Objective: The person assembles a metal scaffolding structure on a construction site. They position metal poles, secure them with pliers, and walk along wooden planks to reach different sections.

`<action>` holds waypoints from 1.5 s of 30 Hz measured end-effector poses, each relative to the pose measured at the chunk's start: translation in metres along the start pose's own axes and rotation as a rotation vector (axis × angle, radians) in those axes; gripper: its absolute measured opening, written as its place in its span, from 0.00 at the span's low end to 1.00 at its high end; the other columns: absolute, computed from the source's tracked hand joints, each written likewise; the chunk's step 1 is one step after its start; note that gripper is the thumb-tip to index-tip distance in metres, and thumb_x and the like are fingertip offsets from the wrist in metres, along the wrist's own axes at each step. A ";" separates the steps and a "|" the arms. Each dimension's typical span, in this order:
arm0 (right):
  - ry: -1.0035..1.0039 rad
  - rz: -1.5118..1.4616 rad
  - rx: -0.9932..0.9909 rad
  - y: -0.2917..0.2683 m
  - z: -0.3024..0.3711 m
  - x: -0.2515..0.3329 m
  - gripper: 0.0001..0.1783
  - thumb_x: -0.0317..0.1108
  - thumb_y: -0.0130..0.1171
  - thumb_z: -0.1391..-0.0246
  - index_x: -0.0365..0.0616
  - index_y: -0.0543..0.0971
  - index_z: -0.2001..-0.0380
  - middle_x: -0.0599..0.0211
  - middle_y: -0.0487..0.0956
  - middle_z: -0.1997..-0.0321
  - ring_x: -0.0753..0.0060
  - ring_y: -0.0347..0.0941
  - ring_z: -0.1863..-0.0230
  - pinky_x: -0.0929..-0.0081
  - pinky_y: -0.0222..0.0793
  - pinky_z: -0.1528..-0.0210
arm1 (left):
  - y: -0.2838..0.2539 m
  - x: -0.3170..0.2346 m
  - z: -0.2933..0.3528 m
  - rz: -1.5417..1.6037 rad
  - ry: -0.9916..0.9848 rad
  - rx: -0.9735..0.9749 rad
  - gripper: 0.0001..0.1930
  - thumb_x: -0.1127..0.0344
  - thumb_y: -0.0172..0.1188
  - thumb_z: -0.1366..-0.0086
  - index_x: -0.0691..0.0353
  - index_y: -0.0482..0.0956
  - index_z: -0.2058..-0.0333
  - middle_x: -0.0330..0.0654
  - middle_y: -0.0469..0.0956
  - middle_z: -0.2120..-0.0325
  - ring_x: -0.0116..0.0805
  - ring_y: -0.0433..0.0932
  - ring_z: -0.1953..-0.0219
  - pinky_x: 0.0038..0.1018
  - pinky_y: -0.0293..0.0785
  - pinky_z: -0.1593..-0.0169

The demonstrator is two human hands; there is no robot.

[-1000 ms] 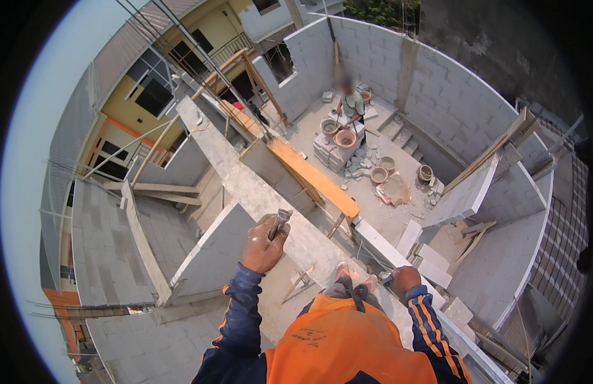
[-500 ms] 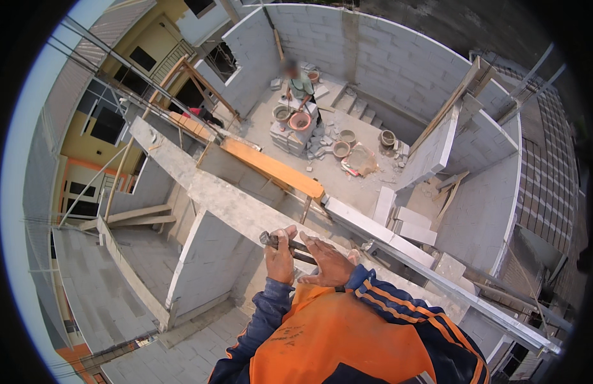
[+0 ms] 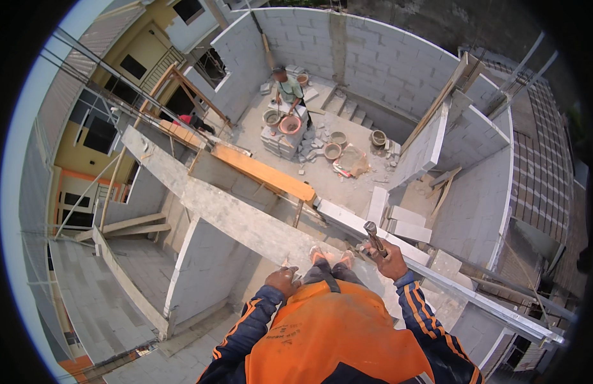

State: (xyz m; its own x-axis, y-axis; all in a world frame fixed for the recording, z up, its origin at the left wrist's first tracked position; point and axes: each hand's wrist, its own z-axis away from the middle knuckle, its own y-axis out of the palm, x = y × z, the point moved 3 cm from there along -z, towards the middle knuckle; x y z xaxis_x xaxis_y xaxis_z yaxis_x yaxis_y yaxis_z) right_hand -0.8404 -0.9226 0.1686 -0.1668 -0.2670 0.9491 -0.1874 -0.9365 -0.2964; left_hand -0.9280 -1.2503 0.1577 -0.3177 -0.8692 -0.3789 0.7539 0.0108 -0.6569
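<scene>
Raised to the right of my body, my right hand is closed around a short metal hand tool. Its blunt head points up and away from me; the grip hides the rest, and its exact kind is unclear. My left hand hangs low beside my waist, fingers loosely apart, with nothing visible in it. Between the hands, my feet stand on a long grey concrete beam that runs from the upper left past me toward the lower right.
A yellow-orange timber board and a pale metal rail run alongside the beam. Far below, a person stands by stacked blocks and buckets. Grey block walls enclose the lower floor; drops lie on both sides.
My hands, together on the tool before, have parted. The right has swung up and right with the tool; the left has dropped lower. My feet have come into view.
</scene>
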 end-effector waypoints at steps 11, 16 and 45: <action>0.060 -0.065 -0.227 -0.048 -0.026 0.029 0.17 0.36 0.57 0.37 0.30 0.80 0.55 0.58 0.84 0.64 0.72 0.79 0.64 0.75 0.73 0.58 | 0.095 0.067 -0.012 0.109 0.006 0.219 0.30 0.39 0.51 0.36 0.54 0.77 0.45 0.51 0.78 0.49 0.50 0.75 0.46 0.39 0.70 0.42; -0.029 0.195 -0.229 -0.074 -0.033 0.053 0.13 0.33 0.60 0.41 0.35 0.82 0.58 0.56 0.83 0.64 0.69 0.79 0.65 0.73 0.72 0.60 | 0.115 0.078 -0.001 0.338 -0.060 0.279 0.31 0.37 0.49 0.35 0.52 0.77 0.44 0.50 0.79 0.52 0.49 0.77 0.48 0.39 0.71 0.44; -0.288 0.252 0.175 0.225 -0.150 0.187 0.16 0.34 0.70 0.53 0.37 0.81 0.63 0.54 0.81 0.63 0.61 0.81 0.66 0.69 0.75 0.69 | -0.147 0.081 -0.033 0.548 0.412 -0.627 0.18 0.58 0.69 0.46 0.61 0.80 0.60 0.49 0.81 0.72 0.48 0.80 0.70 0.35 0.75 0.62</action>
State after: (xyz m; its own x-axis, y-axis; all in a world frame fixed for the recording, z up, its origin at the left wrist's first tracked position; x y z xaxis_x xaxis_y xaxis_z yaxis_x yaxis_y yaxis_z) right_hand -1.0588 -1.1493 0.2630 0.0953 -0.5224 0.8473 -0.0039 -0.8514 -0.5245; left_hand -1.0834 -1.3055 0.2018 -0.2788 -0.4207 -0.8633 0.4487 0.7377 -0.5044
